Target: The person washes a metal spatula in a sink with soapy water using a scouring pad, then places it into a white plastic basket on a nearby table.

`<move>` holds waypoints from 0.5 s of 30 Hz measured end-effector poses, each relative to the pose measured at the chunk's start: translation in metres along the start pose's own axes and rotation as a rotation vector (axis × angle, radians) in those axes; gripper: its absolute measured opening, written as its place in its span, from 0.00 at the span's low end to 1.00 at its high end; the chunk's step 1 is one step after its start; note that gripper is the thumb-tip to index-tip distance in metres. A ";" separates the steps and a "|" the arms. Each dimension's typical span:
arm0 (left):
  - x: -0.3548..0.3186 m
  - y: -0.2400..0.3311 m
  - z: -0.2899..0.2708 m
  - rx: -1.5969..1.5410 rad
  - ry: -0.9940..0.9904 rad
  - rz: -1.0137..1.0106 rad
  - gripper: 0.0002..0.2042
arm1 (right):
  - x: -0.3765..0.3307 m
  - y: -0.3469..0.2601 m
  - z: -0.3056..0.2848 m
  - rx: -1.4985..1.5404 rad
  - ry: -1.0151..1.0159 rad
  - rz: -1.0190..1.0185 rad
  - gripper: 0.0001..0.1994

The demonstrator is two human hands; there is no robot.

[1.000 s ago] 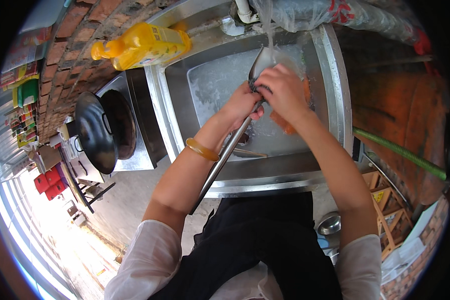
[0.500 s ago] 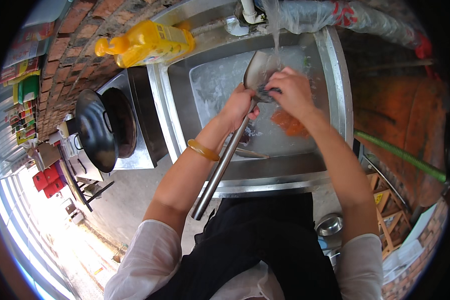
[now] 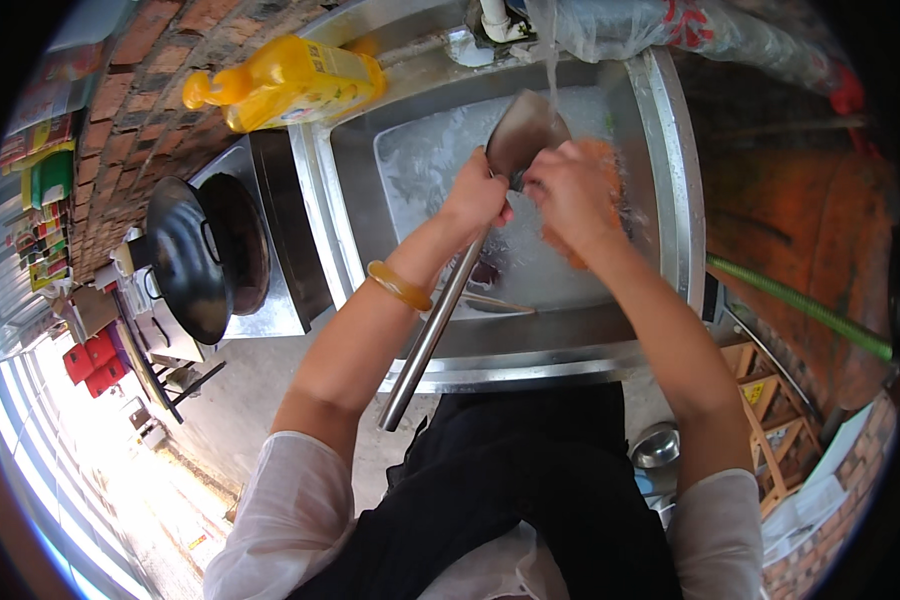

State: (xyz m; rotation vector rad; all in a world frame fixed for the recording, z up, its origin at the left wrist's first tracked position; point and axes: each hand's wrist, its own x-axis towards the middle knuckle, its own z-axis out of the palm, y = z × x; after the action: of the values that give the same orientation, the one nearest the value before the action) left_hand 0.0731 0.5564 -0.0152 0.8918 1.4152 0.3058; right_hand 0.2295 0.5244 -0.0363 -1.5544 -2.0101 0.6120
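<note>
My left hand [image 3: 478,192] grips a steel wok spatula [image 3: 426,338] at the neck, below its blade, over the sink. The blade tilts up toward a stream of running water [image 3: 551,55], and the long metal handle slants down over the sink's front edge. My right hand [image 3: 570,192] is closed and pressed to the base of the blade, its fingers round a dark grey scrubber that they now almost wholly hide. Orange material [image 3: 602,160], perhaps a cloth or net, lies in the water behind my right hand.
The steel sink [image 3: 682,200] holds cloudy water and a thin long utensil [image 3: 500,305]. A yellow bottle [image 3: 305,85] stands on the left rim. Further left, a black wok [image 3: 185,260] leans by the stove [image 3: 280,310]. A wrapped pipe [image 3: 630,28] runs behind; a metal bowl [image 3: 656,445] sits below right.
The spatula blade has turned and risen slightly under the stream. My right hand has shifted a little toward the blade, covering the scrubber. The orange material has spread farther back in the water.
</note>
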 end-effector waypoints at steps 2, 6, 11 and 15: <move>-0.003 0.006 0.003 -0.037 0.010 -0.003 0.12 | 0.005 0.021 -0.003 -0.054 0.118 0.130 0.02; -0.005 0.005 0.004 -0.003 -0.004 -0.024 0.12 | -0.002 0.010 0.010 -0.060 0.077 0.075 0.02; -0.015 0.007 -0.001 -0.033 -0.086 0.014 0.12 | -0.009 0.068 -0.011 0.053 0.296 0.595 0.07; -0.028 0.008 -0.007 -0.077 -0.101 -0.010 0.12 | -0.010 0.042 -0.025 0.736 0.303 0.774 0.16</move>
State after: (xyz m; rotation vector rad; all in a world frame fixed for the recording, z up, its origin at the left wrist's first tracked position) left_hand 0.0640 0.5451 0.0114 0.8254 1.3063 0.3016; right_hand 0.2785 0.5253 -0.0452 -1.7394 -0.7519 1.1512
